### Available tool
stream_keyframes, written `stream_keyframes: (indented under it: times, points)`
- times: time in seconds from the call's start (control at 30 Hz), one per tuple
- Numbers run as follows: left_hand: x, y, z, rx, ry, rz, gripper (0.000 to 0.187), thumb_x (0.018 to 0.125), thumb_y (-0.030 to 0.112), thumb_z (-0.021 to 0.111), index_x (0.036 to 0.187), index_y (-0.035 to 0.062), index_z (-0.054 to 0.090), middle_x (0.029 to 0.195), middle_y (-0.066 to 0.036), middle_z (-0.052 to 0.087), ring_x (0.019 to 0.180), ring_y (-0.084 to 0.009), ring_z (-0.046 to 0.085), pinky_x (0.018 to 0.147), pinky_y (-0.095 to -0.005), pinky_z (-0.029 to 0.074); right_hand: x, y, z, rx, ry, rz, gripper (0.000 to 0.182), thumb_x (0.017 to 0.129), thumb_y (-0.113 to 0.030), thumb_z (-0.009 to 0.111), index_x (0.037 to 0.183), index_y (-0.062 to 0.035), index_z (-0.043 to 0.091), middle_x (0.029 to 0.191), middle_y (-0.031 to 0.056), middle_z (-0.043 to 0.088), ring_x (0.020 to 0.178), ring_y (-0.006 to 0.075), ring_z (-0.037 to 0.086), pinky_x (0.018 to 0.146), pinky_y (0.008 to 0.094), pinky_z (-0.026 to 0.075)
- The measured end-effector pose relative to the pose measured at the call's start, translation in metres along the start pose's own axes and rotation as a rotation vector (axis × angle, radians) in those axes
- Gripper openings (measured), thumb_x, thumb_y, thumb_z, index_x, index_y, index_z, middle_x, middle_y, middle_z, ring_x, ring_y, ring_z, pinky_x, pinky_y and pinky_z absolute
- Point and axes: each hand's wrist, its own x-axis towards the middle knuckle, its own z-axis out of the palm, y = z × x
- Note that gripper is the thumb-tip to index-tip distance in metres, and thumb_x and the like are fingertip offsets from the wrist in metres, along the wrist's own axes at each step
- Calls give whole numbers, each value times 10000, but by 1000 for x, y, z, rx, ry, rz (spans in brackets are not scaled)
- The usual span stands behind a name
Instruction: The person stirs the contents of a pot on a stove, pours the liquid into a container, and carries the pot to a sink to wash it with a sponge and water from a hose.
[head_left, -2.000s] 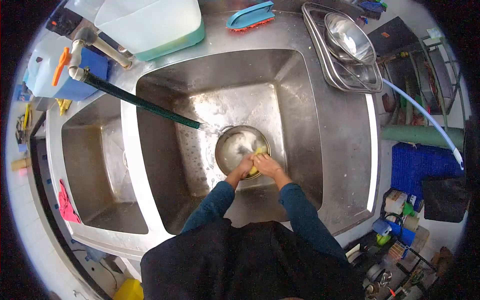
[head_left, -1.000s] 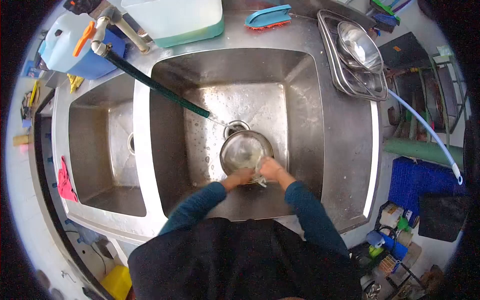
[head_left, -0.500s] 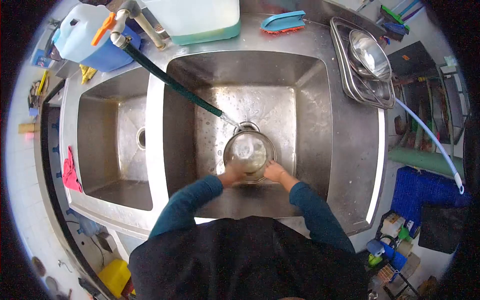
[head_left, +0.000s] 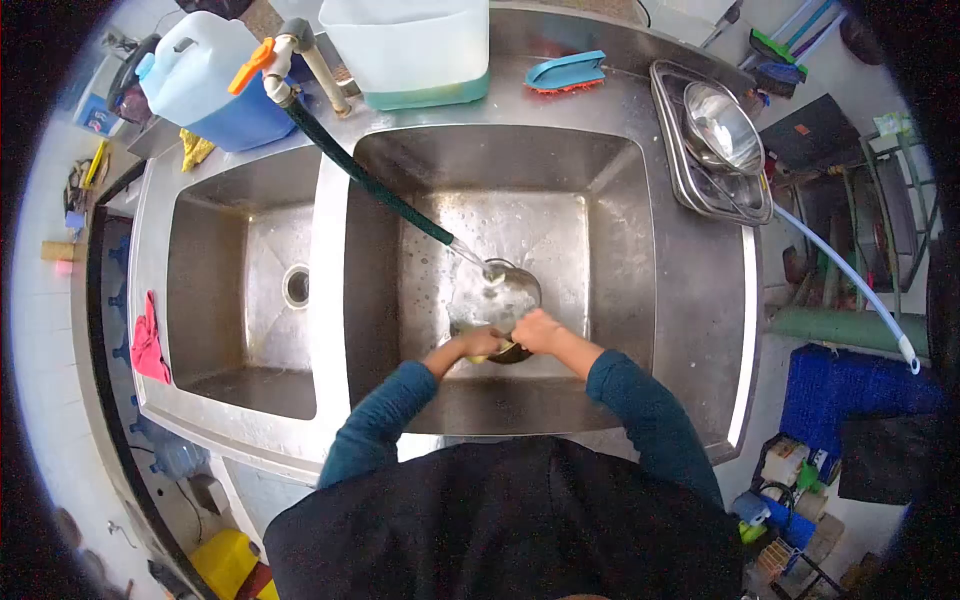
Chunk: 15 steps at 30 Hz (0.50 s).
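Note:
A steel bowl [head_left: 497, 300] is tilted in the right basin of a double sink [head_left: 620, 260]. Water from a dark green hose [head_left: 370, 190] pours onto it. My left hand [head_left: 478, 343] grips the bowl's near rim. My right hand [head_left: 537, 330] presses a yellow sponge [head_left: 497, 349] against the bowl; only a sliver of the sponge shows between my hands.
The hose runs from a tap with an orange handle [head_left: 262, 62]. Behind the sink stand a white-and-blue jug [head_left: 215, 80] and a large clear container [head_left: 410, 45], with a teal brush [head_left: 567, 72] beside. A tray with a steel bowl [head_left: 715, 135] sits right. A pink cloth [head_left: 148, 340] hangs left.
The bowl has tipped up on edge and shifted under the water stream. My hands moved closer together on its near rim, and the yellow sponge shows again.

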Motion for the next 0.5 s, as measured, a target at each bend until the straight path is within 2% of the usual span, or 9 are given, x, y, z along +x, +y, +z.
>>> stream_keyframes:
  times: [0.03,0.1,0.23,0.27,0.3,0.33,0.4,0.47,0.5]
  points:
    - [-7,0,-11,-22,-70,-6,238,668,202,459,803,36,562,891,-168,553,773,-330,527,680,-359,421,-3,-3,-13,47,-20,-16,179,668,-226,573,780,-92,609,757,99,593,744,257,572,606,362,453]
    - [-13,12,-47,67,-393,-328,223,670,201,465,741,21,576,875,-156,561,763,-320,530,677,-370,422,-8,-7,-39,231,-58,-31,255,656,-253,615,846,-85,584,788,133,579,778,277,555,625,362,435]
    - [-39,57,-123,161,-273,-679,304,743,277,449,899,50,577,890,-159,563,795,-309,538,709,-388,411,-15,2,-33,819,61,-22,285,698,-289,587,839,-44,556,727,146,563,682,254,533,629,339,401]
    - [-42,49,-133,121,-141,-606,308,751,276,449,916,45,568,882,-152,568,784,-294,542,698,-379,416,-9,11,-17,921,54,1,309,728,-314,567,816,-18,545,658,77,545,590,170,480,573,297,388]
    - [-44,37,-141,83,-11,-530,312,759,274,450,933,40,559,873,-146,573,774,-278,547,687,-370,420,-15,11,-5,1359,149,-54,333,756,-333,543,778,-1,542,624,6,501,557,99,419,526,256,363]
    - [-46,29,-152,46,114,-448,317,767,273,451,950,34,550,864,-139,578,763,-263,551,677,-361,425,-24,13,-8,1226,204,170,340,778,-350,516,770,-13,559,629,-29,486,553,75,405,505,235,352]
    - [-67,78,-215,-468,321,-339,296,783,237,456,957,11,532,837,-105,575,726,-198,549,642,-310,437,-30,11,5,1453,310,413,374,784,-376,500,821,-12,578,700,-2,538,621,80,462,568,240,390]
    - [-77,116,-274,-669,501,-147,297,802,226,452,1005,12,490,838,-68,550,700,-146,527,611,-282,436,-32,7,15,1694,477,548,398,779,-392,499,855,-11,582,748,14,561,668,83,493,608,239,406]
    - [-79,132,-302,-796,623,-117,317,804,243,454,1034,25,467,851,-61,542,704,-145,525,609,-279,437,-25,12,26,1712,426,623,425,753,-399,534,887,2,578,814,35,574,742,94,518,663,238,411]
